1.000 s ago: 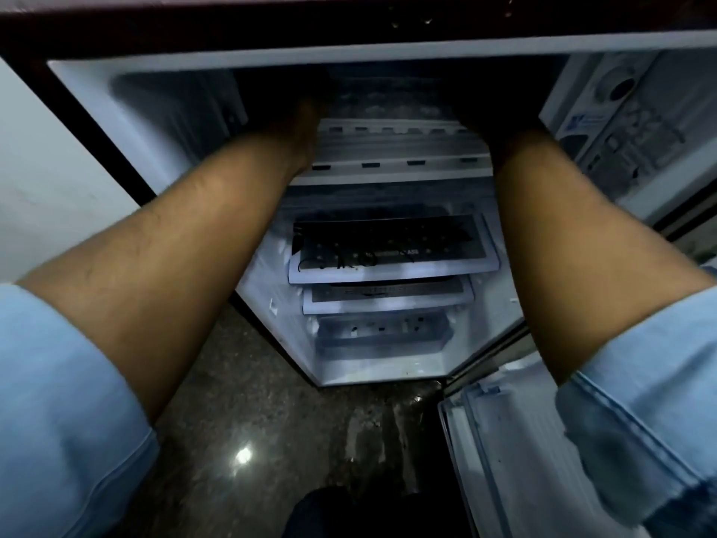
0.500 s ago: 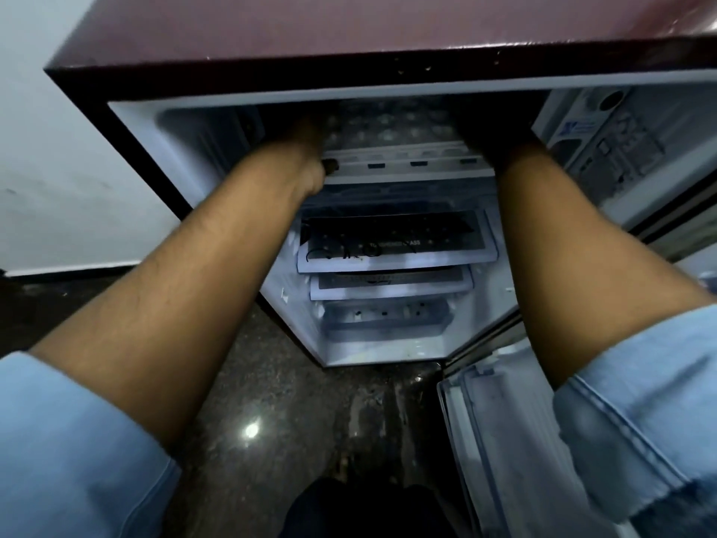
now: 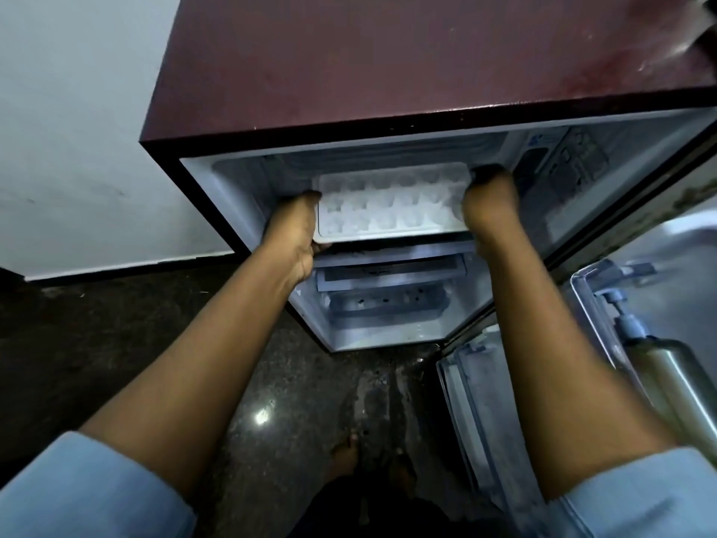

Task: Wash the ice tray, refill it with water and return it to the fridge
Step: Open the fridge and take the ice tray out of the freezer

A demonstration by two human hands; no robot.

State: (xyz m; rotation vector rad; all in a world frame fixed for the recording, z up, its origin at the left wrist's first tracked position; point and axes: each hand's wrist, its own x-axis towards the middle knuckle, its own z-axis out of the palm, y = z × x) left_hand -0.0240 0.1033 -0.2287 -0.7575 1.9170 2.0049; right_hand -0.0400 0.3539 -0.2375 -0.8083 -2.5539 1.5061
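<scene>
A white ice tray [image 3: 392, 205] with rows of pale cubes sits level at the mouth of the top compartment of the open fridge [image 3: 388, 64], a maroon-topped cabinet with a white interior. My left hand [image 3: 297, 231] grips the tray's left end, fingers curled under its front corner. My right hand [image 3: 489, 200] grips the right end, fingertips hooked over the far edge. Both forearms reach forward from rolled blue sleeves.
Below the tray are the fridge's shelves [image 3: 390, 271] and a crisper drawer [image 3: 388, 304]. The open door [image 3: 659, 289] swings out at the right, with a steel bottle [image 3: 675, 382] in its rack. A white wall [image 3: 77, 130] stands left. Dark wet floor [image 3: 271, 382] and my feet lie below.
The tray has slid out of the dark compartment toward me and is now plainly visible between my hands. My view has risen, showing the fridge top and door rack.
</scene>
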